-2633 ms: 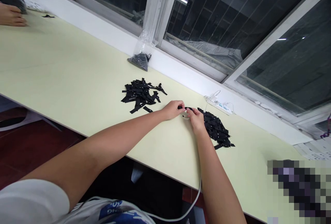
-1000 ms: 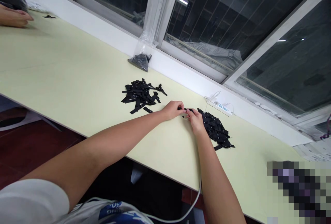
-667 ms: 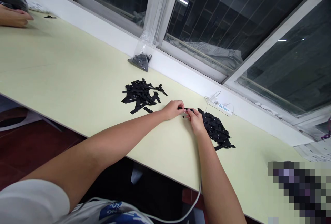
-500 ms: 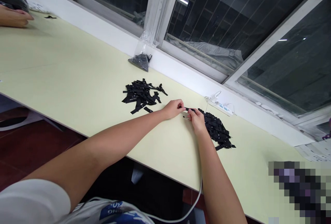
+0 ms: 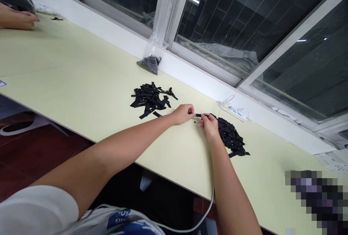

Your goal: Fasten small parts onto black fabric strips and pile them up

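Both forearms extend forward across the near edge of the pale yellow table [image 5: 81, 83] and converge at its middle. The left hand [image 5: 184, 113] lies with the knuckles up and the wrist low, close to the tabletop; its fingers are curled in and the thumb and forefinger are pinched on the left end of a black strip [image 5: 199, 115]. The right hand [image 5: 210, 126] faces it from the other side, wrist bent slightly inward, thumb and forefinger pinched on the right end of the same strip. The strip spans the short gap between the two hands and sits just above the table surface. A small black dot-like part [image 5: 195, 121] lies on the table directly below that gap; its kind cannot be told at this size.

The right hand rests at the left edge of a dense heap of black strips [image 5: 231, 138], touching or just beside it. A second, looser pile of black strips [image 5: 150, 97] lies to the left of the left hand, near but apart from it. Farther back, a clear plastic bag [image 5: 150, 59] with dark contents leans against the white window sill [image 5: 114, 34]. A white power strip [image 5: 235, 112] with its cable lies along the sill behind the right-hand heap.

At the far left corner of the table, another person's hand [image 5: 16, 17] rests flat on the surface, well apart from the work area.
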The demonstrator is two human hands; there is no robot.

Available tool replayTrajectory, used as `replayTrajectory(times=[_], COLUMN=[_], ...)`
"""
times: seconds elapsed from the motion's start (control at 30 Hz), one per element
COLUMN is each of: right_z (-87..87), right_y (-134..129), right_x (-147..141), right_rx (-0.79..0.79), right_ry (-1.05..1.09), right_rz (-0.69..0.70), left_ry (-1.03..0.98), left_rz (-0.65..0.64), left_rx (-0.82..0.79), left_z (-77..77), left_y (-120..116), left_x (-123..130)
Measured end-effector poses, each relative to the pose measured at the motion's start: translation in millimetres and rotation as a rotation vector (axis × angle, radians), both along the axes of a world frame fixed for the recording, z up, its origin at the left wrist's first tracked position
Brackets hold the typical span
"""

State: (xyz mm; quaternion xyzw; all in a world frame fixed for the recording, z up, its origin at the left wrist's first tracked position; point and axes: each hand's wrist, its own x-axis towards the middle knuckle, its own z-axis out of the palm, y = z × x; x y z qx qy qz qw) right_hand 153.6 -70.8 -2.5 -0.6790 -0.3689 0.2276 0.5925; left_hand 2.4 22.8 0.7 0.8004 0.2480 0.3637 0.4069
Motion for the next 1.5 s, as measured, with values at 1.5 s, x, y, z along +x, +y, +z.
replayTrajectory(times=[1.5], right_z=[15.1], right_y=[-6.4], right_x=[-7.5], right_rx=[0.108], right_ry=[0.220], right_rz=[0.145], left_ry=[-0.124], left_rz=[-0.114], left_rx=[0.039], left_z=[3.8], left_y=[-4.5], left_x=[1.6])
